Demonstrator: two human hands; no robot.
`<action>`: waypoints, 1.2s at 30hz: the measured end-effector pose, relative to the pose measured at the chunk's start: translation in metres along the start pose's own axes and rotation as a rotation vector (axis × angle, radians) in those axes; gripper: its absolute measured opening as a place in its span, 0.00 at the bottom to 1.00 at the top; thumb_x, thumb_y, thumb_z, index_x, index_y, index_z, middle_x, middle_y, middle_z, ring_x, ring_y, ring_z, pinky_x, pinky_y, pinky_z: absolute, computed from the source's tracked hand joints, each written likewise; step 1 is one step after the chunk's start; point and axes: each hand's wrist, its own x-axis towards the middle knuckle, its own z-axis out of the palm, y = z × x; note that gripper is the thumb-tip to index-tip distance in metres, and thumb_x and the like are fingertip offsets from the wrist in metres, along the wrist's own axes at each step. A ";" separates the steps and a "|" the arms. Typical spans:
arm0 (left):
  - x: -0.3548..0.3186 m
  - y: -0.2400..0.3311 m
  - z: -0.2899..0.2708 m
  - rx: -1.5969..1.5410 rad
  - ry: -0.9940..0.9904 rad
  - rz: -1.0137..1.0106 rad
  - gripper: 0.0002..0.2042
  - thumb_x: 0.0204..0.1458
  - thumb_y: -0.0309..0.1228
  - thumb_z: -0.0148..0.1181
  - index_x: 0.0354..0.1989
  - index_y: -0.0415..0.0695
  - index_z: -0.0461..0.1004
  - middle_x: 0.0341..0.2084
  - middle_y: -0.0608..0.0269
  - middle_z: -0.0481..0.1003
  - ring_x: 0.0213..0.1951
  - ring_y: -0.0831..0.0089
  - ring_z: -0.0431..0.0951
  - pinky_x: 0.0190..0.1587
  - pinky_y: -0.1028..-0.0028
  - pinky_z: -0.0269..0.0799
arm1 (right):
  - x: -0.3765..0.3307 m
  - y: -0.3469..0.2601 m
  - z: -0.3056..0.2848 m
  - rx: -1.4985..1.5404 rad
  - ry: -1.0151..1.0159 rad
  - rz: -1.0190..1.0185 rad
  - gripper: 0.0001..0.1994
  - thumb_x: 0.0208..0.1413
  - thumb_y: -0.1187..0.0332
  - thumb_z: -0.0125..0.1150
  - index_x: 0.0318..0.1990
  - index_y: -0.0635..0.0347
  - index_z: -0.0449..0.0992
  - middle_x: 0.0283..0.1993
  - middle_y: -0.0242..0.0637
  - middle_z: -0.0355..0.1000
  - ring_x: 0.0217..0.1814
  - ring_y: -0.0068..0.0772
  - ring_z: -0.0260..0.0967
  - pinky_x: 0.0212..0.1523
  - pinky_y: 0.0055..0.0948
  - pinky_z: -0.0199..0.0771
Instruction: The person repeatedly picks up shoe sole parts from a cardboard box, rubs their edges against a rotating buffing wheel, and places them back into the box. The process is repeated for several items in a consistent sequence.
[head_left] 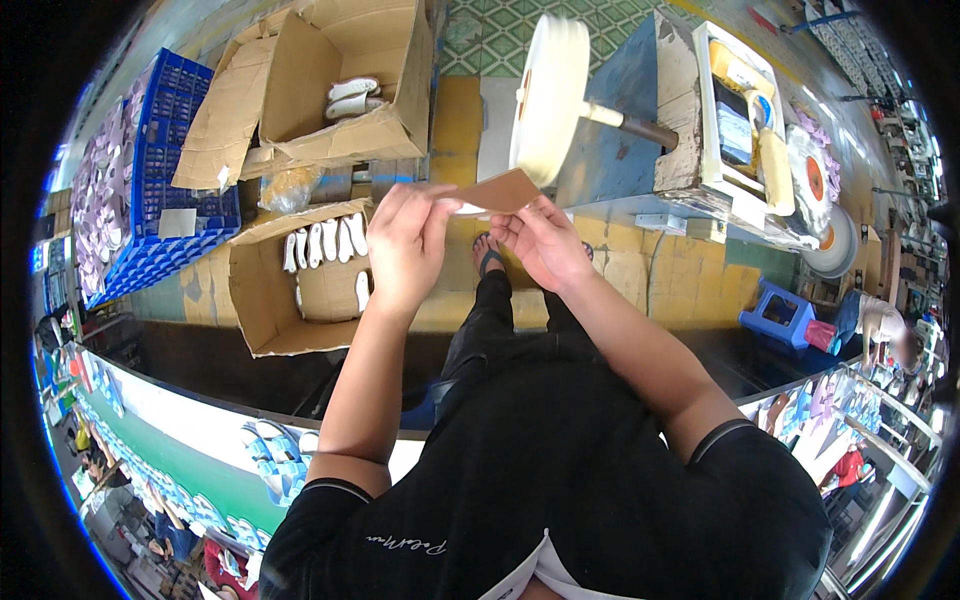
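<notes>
Between my two hands is a shoe sole (503, 191), with a flat brown face and a white side. My left hand (405, 238) pinches its left end with thumb and fingers. At the other end, the fingertips of my right hand (545, 242) grip its lower right corner. Just beyond the sole stands a large cream buffing wheel (552, 95) on a metal shaft; from this view I cannot tell whether the two touch. To the left of my left hand, a cardboard box (262, 318) holds several white soles (330, 240) in a row.
Farther back, a bigger open carton (305, 95) has a few white soles inside. Blue crates (170, 190) with lilac pieces stand far left. A blue machine housing (620, 110) bears a white tray (780, 185). Behind me runs a green conveyor (200, 450) with blue-and-white sandals.
</notes>
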 end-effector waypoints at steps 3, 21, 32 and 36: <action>-0.017 0.021 -0.018 -0.020 0.018 0.104 0.10 0.59 0.16 0.73 0.47 0.41 0.87 0.45 0.55 0.90 0.46 0.53 0.88 0.52 0.60 0.84 | -0.030 -0.022 0.025 -0.013 -0.042 -0.036 0.18 0.82 0.67 0.60 0.73 0.57 0.73 0.67 0.39 0.79 0.68 0.36 0.78 0.71 0.46 0.78; -0.083 0.115 -0.032 -0.161 0.116 0.384 0.17 0.49 0.18 0.79 0.49 0.42 0.90 0.49 0.58 0.90 0.47 0.53 0.89 0.52 0.60 0.86 | -0.203 -0.107 0.091 -0.636 -0.158 -0.407 0.39 0.68 0.73 0.72 0.84 0.65 0.64 0.81 0.41 0.68 0.85 0.35 0.63 0.84 0.41 0.62; -0.076 0.152 -0.044 -0.148 0.241 0.407 0.19 0.48 0.19 0.79 0.51 0.41 0.89 0.49 0.56 0.90 0.52 0.51 0.88 0.57 0.57 0.85 | -0.240 -0.110 0.096 -0.698 -0.163 -0.399 0.43 0.62 0.78 0.73 0.85 0.62 0.63 0.75 0.40 0.71 0.79 0.34 0.67 0.82 0.38 0.63; -0.072 0.157 -0.049 -0.170 0.255 0.367 0.18 0.50 0.20 0.77 0.52 0.40 0.88 0.51 0.54 0.90 0.55 0.49 0.87 0.63 0.55 0.82 | -0.243 -0.108 0.100 -0.648 -0.170 -0.378 0.43 0.62 0.79 0.74 0.85 0.62 0.63 0.74 0.40 0.72 0.78 0.34 0.68 0.80 0.38 0.66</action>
